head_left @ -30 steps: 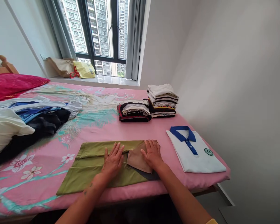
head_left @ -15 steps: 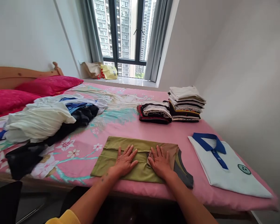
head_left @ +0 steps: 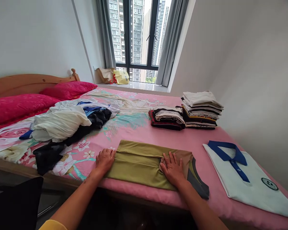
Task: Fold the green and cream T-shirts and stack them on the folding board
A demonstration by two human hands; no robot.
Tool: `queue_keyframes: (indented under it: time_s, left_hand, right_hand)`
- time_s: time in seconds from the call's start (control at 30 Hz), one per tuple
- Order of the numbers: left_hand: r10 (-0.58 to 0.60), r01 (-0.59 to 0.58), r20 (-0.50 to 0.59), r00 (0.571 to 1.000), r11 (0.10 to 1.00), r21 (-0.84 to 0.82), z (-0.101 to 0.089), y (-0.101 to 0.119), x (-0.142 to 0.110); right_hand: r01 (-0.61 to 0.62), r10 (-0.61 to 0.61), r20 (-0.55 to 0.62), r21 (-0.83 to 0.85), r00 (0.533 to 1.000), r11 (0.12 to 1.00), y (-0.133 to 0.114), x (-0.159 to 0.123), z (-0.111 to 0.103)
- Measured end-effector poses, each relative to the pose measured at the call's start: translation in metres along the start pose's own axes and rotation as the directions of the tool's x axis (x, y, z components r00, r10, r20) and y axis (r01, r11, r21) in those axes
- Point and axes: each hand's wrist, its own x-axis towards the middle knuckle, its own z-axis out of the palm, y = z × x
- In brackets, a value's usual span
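Observation:
An olive-green shirt (head_left: 136,166) with a brown and dark grey neck end lies in a flat, long folded shape near the bed's front edge. My left hand (head_left: 105,161) is at its left end, fingers bent together at the edge of the cloth; the thumb is hidden. Flat on the brown part near the collar rests my right hand (head_left: 173,168), its fingers spread. A white polo shirt (head_left: 251,187) with a blue collar and a round green badge lies folded to the right of the olive shirt.
Loose clothes (head_left: 62,123) are heaped at the left of the bed (head_left: 134,135). Two stacks of folded clothes, a low one (head_left: 166,118) and a taller one (head_left: 203,110), stand at the back right. Red pillows (head_left: 26,105) lie by the headboard; bags (head_left: 121,77) sit on the windowsill.
My left hand has moved left from the middle of the olive shirt to its left end, and its fingers have drawn in. My right hand stays by the collar. The view has shifted left.

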Motion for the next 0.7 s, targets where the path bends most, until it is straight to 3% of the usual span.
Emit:
queue_keyframes:
  time_s: [0.2,0.27,0.37,0.43,0.5,0.7]
  left_hand:
    - [-0.117,0.116,0.096,0.989,0.993,0.015,-0.008,0.007,-0.002]
    - [-0.152,0.152,0.148,0.977,0.988,0.011,-0.008,0.012,0.002]
    - [-0.187,0.194,0.219,0.958,0.981,-0.009,-0.008,0.016,0.013]
    - [-0.182,0.196,0.249,0.951,0.980,-0.034,-0.008,0.016,0.020]
    - [-0.165,0.188,0.265,0.950,0.980,-0.063,-0.008,0.015,0.027]
    - [-0.108,0.174,0.294,0.950,0.962,-0.210,-0.005,0.008,0.040]
  right_hand:
    - [0.049,-0.013,-0.194,0.182,0.981,0.982,0.008,0.000,0.009]
    - [0.088,0.031,-0.325,0.345,0.945,0.935,0.012,-0.002,0.006]
    - [0.177,0.170,-0.483,0.592,0.859,0.786,0.014,-0.013,-0.006]
    - [0.206,0.244,-0.494,0.691,0.835,0.693,0.010,-0.029,-0.014]
    - [0.215,0.266,-0.474,0.738,0.839,0.639,0.002,-0.050,-0.019]
    - [0.343,0.130,-0.498,0.742,0.857,0.576,-0.041,-0.122,-0.004]
